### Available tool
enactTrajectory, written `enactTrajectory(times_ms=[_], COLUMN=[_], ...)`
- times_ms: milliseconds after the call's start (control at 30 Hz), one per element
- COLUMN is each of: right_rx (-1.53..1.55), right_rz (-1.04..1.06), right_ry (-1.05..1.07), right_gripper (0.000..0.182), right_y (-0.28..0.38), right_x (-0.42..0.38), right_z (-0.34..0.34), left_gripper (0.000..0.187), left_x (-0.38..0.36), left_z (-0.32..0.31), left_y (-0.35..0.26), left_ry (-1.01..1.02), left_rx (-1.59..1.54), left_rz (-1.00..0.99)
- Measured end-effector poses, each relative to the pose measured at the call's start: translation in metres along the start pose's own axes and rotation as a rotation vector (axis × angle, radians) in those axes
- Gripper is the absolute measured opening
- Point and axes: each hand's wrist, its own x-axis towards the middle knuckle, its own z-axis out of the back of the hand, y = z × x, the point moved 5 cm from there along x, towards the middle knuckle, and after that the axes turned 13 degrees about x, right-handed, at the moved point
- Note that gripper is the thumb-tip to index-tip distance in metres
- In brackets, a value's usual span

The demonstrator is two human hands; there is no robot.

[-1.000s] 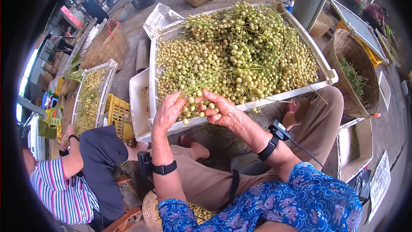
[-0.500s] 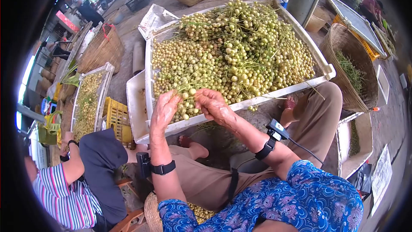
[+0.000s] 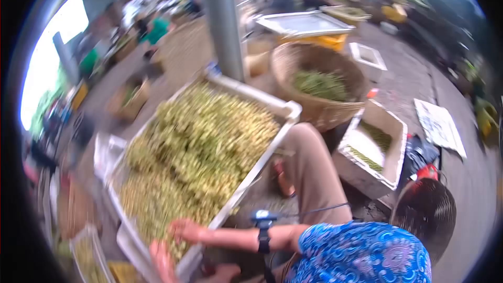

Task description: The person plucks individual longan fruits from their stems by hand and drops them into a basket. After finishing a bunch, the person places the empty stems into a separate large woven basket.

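A white-rimmed tray (image 3: 246, 172) holds a large heap of small round yellow-green fruits (image 3: 201, 141), many still on thin stems. At its near left corner are both hands, blurred by motion. My right hand (image 3: 185, 230) is over the fruits near the rim, its fingers curled; whatever lies in them is too smeared to make out. Just below it, my left hand (image 3: 163, 262) is low at the tray's near edge, its fingers too blurred to read. A strap with a small device (image 3: 263, 225) is around my right forearm.
Behind the tray stands a grey post (image 3: 220, 26). To the right are a wicker basket (image 3: 319, 105) of green stems, a white foam box (image 3: 385, 170) with green pieces, and a dark round basket (image 3: 425, 215). Another fruit tray (image 3: 89, 257) lies at lower left. People are blurred in the background.
The view has swung to the right, so the tray and hands now appear further left and lower. The fruits and hands have become blurred. The neighbouring person in stripes has left the view.
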Motion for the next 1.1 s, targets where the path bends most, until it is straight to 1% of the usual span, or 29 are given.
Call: enactTrajectory(times_ms=[33, 67, 100, 133, 200, 233, 267, 300, 333, 367, 433, 467, 533, 567, 600, 633, 667, 700, 733, 767, 800, 833, 900, 967, 1000, 1067, 1100], right_rx=[-0.011, -0.022, 0.088, 0.081, 0.151, 0.147, 0.163, 0.181, 0.181, 0.241, 0.298, 0.372, 0.461, 0.482, 0.446, 0.412, 0.451, 0.408, 0.453, 0.546, 0.621, 0.666, 0.621, 0.563, 0.557, 0.534, 0.507], right_rz=[0.055, 0.11, 0.037, 0.058, 0.066, 0.066, -0.019, -0.104, -0.103, -0.12, -0.14, -0.176, -0.213, -0.236, -0.217, -0.223, -0.234, -0.254, -0.258, -0.264, -0.321, -0.332, -0.327, -0.31, -0.323, -0.291, -0.292], right_ry=[0.004, 0.007, 0.047, 0.029, 0.222, 0.218, 0.275, 0.333, 0.334, 0.327, 0.327, 0.294, 0.217, 0.185, 0.156, 0.146, 0.108, 0.035, 0.043, 0.061, 0.037, 0.037, -0.025, -0.073, -0.062, -0.128, -0.122], right_gripper=[0.007, 0.006, 0.005, 0.005, 0.008, 0.008, 0.011, 0.015, 0.015, 0.014, 0.015, 0.013, 0.012, 0.013, 0.014, 0.016, 0.021, 0.023, 0.024, 0.025, 0.026, 0.026, 0.024, 0.018, 0.018, 0.014, 0.012], right_y=[-0.002, -0.005, -0.009, 0.0, 0.004, 0.009, 0.014, 0.015, 0.016, 0.015, 0.016, 0.015, 0.014, 0.011, 0.012, 0.01, 0.01, 0.014, 0.013, 0.009, 0.003, -0.001, -0.005, 0.0, -0.005, -0.005, -0.002], right_x=[0.004, 0.008, 0.006, 0.004, -0.004, -0.009, -0.014, -0.018, -0.018, -0.018, -0.015, -0.014, -0.013, -0.012, -0.012, -0.009, -0.009, -0.009, -0.007, -0.003, 0.001, 0.003, 0.006, 0.001, 0.005, 0.013, 0.019], right_z=[0.003, 0.006, 0.003, 0.008, 0.001, 0.001, -0.003, -0.007, -0.007, -0.006, -0.006, -0.004, 0.004, 0.008, 0.01, 0.014, 0.016, 0.017, 0.017, 0.018, 0.019, 0.02, 0.026, 0.021, 0.02, 0.021, 0.021], left_gripper=[0.043, 0.045, 0.046, 0.047, 0.049, 0.05, 0.051, 0.052, 0.053, 0.053, 0.051, 0.051, 0.049, 0.041, 0.035, 0.036, 0.033, 0.031, 0.032, 0.031, 0.026, 0.02, 0.013, 0.011, 0.012, 0.013, 0.015], left_x=[0.004, -0.008, -0.021, -0.004, 0.052, 0.081, 0.127, 0.111, 0.069, 0.062, 0.053, 0.03, -0.009, -0.008, -0.011, -0.015, -0.019, -0.026, -0.019, -0.016, -0.019, -0.021, -0.012, -0.016, -0.016, -0.015, -0.015], left_z=[0.006, 0.007, 0.008, 0.018, 0.05, 0.066, 0.088, 0.084, 0.067, 0.064, 0.069, 0.058, 0.043, 0.034, 0.031, 0.036, 0.037, 0.03, 0.031, 0.027, 0.023, 0.02, 0.023, 0.027, 0.031, 0.031, 0.032], left_y=[0.013, -0.002, -0.016, 0.007, 0.082, 0.122, 0.182, 0.139, 0.092, 0.086, 0.076, 0.043, -0.011, -0.025, -0.027, -0.025, -0.03, -0.04, -0.032, -0.031, -0.036, -0.045, -0.033, -0.042, -0.04, -0.037, -0.036], left_ry=[0.004, 0.054, 0.11, 0.106, 0.149, 0.193, 0.314, 0.108, 0.108, 0.105, -0.018, -0.021, -0.088, -0.057, -0.061, -0.132, -0.06, -0.26, -0.108, -0.034, -0.048, 0.017, 0.0, -0.005, 0.003, 0.002, 0.008], left_rx=[0.047, -0.004, -0.059, -0.021, 0.083, 0.123, 0.087, 0.494, 0.189, 0.189, 0.07, 0.07, -0.189, -0.279, -0.365, -0.328, -0.265, -0.31, -0.317, -0.365, -0.397, -0.41, -0.495, -0.521, -0.593, -0.637, -0.678], left_rz=[0.0, -0.09, -0.178, -0.163, -0.163, -0.194, -0.243, -0.427, -0.139, -0.139, -0.146, -0.146, 0.163, 0.117, 0.089, 0.095, 0.103, 0.158, 0.122, 0.125, 0.184, 0.131, 0.102, 0.069, 0.057, 0.048, 0.043])
